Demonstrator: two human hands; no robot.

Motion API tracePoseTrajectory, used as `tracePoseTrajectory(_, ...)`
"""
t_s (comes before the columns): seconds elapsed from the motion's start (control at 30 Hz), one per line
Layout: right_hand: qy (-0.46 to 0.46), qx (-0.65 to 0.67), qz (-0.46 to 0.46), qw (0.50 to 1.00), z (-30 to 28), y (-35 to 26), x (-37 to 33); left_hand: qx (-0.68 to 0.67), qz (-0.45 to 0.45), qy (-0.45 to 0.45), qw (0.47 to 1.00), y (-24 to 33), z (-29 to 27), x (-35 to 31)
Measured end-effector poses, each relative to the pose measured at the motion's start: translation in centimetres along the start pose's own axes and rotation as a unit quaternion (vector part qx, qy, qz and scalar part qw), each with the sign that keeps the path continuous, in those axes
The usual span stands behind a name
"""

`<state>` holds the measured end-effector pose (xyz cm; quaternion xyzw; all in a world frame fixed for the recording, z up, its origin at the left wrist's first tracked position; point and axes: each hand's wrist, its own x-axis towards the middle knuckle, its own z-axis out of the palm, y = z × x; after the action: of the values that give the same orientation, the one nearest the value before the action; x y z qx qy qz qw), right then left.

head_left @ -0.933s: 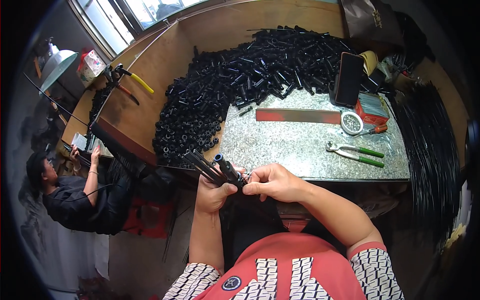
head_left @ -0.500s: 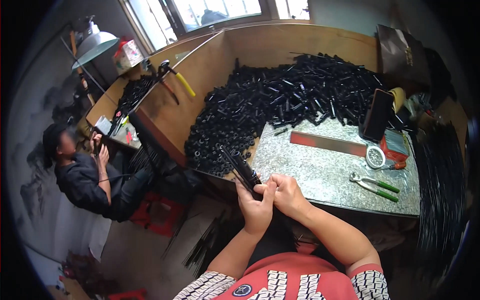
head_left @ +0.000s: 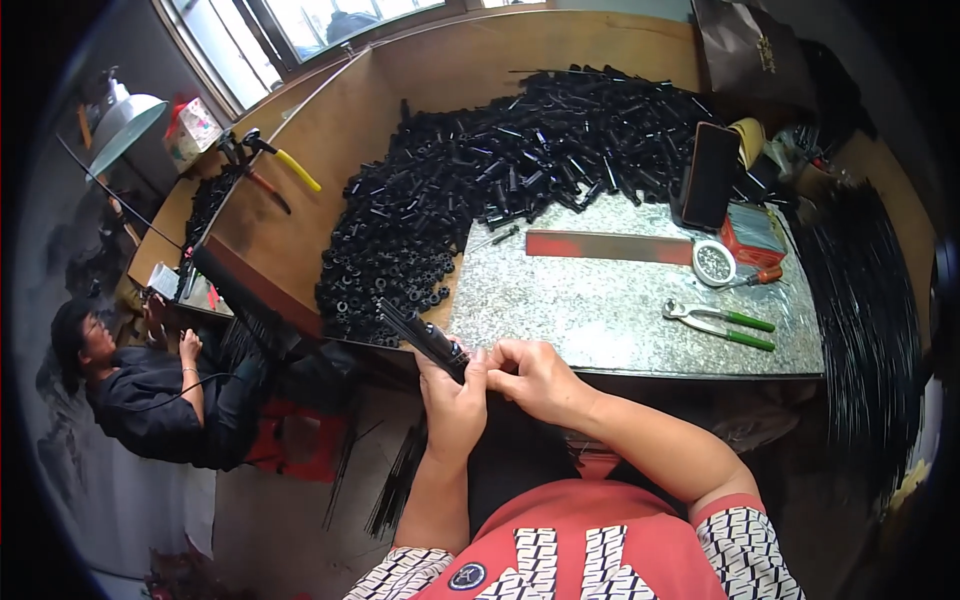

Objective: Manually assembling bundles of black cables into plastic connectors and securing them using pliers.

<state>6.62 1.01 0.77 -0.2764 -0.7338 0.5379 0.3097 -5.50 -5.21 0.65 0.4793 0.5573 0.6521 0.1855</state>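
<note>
My left hand [head_left: 453, 408] is closed round a slim black bundle of ribs and tube, which looks like a folded umbrella frame [head_left: 424, 335]. The frame slants up and to the left, its far end over the near edge of the parts pile. Close beside the left thumb, my right hand [head_left: 540, 382] is pinched at the frame's lower end. Whatever lies between the right fingertips is too small or hidden to make out. Beyond the hands lies a heap of black tubular parts [head_left: 540, 150], with black ring-shaped parts [head_left: 375, 270] at its left.
On the speckled worktop [head_left: 590, 320] are a metal bar [head_left: 608, 246], green-handled pincers [head_left: 720, 322], a white dish of small bits [head_left: 713, 262], a screwdriver [head_left: 757, 278] and a propped phone [head_left: 708, 175]. Long black rods [head_left: 870, 320] hang at right. A co-worker [head_left: 150, 390] sits left, past a wooden partition [head_left: 290, 215].
The view has shifted, so the bench sits higher and further left. Both hands stay together on the frame, right fingers still pinched. The co-worker's hands have moved apart and lower.
</note>
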Motion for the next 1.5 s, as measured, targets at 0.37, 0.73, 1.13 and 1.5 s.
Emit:
tracePoseTrajectory(0.37,-0.049,0.114,0.052,0.991,-0.4,2.2,0.3,-0.026,-0.008,-0.037,0.999,0.0,-0.3,-0.1)
tracePoseTrajectory(0.73,-0.091,0.215,0.084,0.969,0.4,3.5,0.1,-0.144,-0.048,-0.075,0.986,0.4,-0.6,-0.5)
tracePoseTrajectory(1.13,-0.048,0.227,0.062,0.971,-2.4,3.1,-2.6,-0.054,0.036,-0.103,0.993,0.9,2.0,-1.0)
tracePoseTrajectory(1.5,0.164,-0.270,0.035,0.948,-16.8,0.3,-10.6,-0.276,-0.050,-0.126,0.952,-0.2,1.4,-1.1)
